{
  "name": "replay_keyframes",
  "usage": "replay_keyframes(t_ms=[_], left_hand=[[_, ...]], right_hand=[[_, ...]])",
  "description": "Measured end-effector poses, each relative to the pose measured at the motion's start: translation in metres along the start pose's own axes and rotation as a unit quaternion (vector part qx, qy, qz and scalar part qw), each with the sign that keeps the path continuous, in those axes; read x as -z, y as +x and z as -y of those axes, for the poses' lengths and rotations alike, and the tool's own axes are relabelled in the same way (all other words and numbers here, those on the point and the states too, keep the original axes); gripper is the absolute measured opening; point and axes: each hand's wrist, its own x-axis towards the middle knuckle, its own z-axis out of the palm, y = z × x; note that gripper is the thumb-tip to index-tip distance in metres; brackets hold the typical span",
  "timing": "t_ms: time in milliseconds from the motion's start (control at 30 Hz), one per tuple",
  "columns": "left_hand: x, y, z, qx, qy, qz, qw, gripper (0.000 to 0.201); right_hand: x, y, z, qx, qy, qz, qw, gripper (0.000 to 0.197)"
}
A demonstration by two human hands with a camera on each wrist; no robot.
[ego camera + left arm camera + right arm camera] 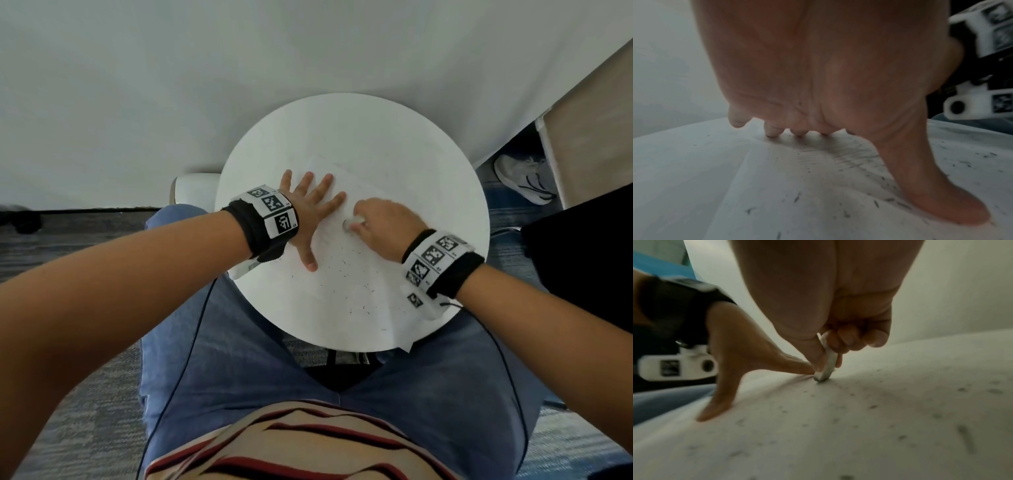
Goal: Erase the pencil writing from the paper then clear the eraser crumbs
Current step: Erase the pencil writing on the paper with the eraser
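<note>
your right hand (383,222) pinches a small white eraser (827,365) between thumb and curled fingers, its dirty grey tip touching the paper (359,274). the eraser stands nearly upright, its long axis tilted a little, lower end on the sheet and upper end tucked into your grip. it is flat and slab-like, with a rounded, worn tip.

just beside the eraser, your left hand (308,212) lies flat on the paper with fingers spread and straight, thumb (937,199) stretched out toward you, the index fingertip almost meeting the eraser. faint grey smears and rub lines (838,154) mark the sheet just by that hand.

the paper is plain white and thin, lying skewed across the round white table (267,161); one corner hangs over the table edge nearest you. dark eraser crumbs (356,291), short thin specks and curls, are scattered over the paper between the eraser and that corner.

beyond the table from the eraser rises a plain white wall (239,68). below the table are your blue jeans (239,359) and grey carpet (85,394). far to the right of the eraser a white shoe (524,178) sits on the floor beside a tan panel (592,137). both wrists wear black bands with white marker tags (274,212).
</note>
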Motion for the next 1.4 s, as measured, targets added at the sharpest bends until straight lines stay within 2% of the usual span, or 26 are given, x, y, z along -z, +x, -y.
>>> replay_keyframes(t_ms=[67,100,200,233,300,367,433,533,600,667,733,800,867,933,1000,1100,1133,1200,1300,1400], left_hand=[[0.001,0.000,0.000,0.002,0.000,0.000,1.000,0.154],[0.001,0.000,0.000,0.002,0.001,0.000,1.000,0.154],[0.000,0.001,-0.002,0.001,0.006,0.000,1.000,0.154],[-0.001,0.001,-0.002,0.001,0.007,-0.001,1.000,0.154],[-0.001,0.001,-0.001,-0.001,0.004,-0.003,1.000,0.154],[-0.001,0.000,0.000,-0.002,0.001,-0.004,1.000,0.154],[0.000,0.000,0.000,0.000,0.001,-0.005,1.000,0.153],[-0.001,0.001,-0.001,-0.003,0.003,-0.008,1.000,0.154],[-0.002,0.001,-0.001,-0.004,0.006,-0.009,1.000,0.154],[-0.002,0.001,0.000,-0.005,0.001,-0.008,1.000,0.154],[0.000,0.000,0.000,-0.004,-0.004,-0.006,1.000,0.154],[0.001,0.000,0.000,-0.003,-0.004,-0.006,1.000,0.154],[0.000,0.000,-0.001,-0.004,0.001,-0.007,1.000,0.154],[-0.001,0.000,-0.002,-0.003,0.008,-0.008,1.000,0.154],[-0.001,-0.001,-0.001,-0.003,0.006,-0.007,1.000,0.154],[0.000,0.000,0.000,-0.005,-0.001,-0.009,1.000,0.153],[0.000,0.000,0.000,-0.005,-0.003,-0.010,1.000,0.153],[0.001,-0.001,0.000,-0.005,-0.004,-0.008,1.000,0.153],[0.001,-0.001,-0.002,-0.007,0.001,-0.007,1.000,0.152],[0.000,-0.001,-0.001,-0.005,-0.003,-0.007,1.000,0.153]], right_hand=[[0.000,0.001,-0.004,-0.021,-0.061,-0.057,0.996,0.030],[-0.004,-0.004,0.005,-0.007,-0.076,-0.054,0.996,0.027],[-0.017,-0.023,0.030,0.083,-0.034,0.040,0.995,0.027],[-0.015,-0.021,0.028,0.089,-0.012,0.061,0.994,0.030],[-0.002,-0.006,0.012,0.058,0.000,0.052,0.997,0.035],[0.011,0.010,-0.004,-0.004,-0.047,-0.010,0.999,0.034],[0.009,0.012,0.000,-0.020,-0.096,-0.043,0.994,0.027],[-0.008,-0.006,0.027,0.059,-0.080,0.023,0.995,0.022],[-0.006,-0.009,0.025,0.083,-0.032,0.062,0.994,0.028],[0.006,0.002,0.010,0.044,-0.030,0.052,0.997,0.035],[0.013,0.011,-0.002,-0.009,-0.091,-0.005,0.996,0.035],[0.006,0.007,0.009,-0.009,-0.143,-0.034,0.989,0.027],[-0.009,-0.007,0.031,0.042,-0.150,-0.015,0.988,0.024],[-0.013,-0.016,0.038,0.082,-0.092,0.034,0.992,0.028],[-0.001,-0.009,0.027,0.058,-0.053,0.056,0.995,0.035],[0.016,0.011,0.006,-0.015,-0.138,-0.011,0.990,0.035],[0.015,0.012,0.007,-0.021,-0.160,-0.030,0.986,0.030],[0.006,0.006,0.024,0.011,-0.179,-0.022,0.984,0.023],[0.004,-0.004,0.036,0.057,-0.129,0.038,0.989,0.023],[0.024,0.014,0.009,0.003,-0.105,0.020,0.994,0.035]])
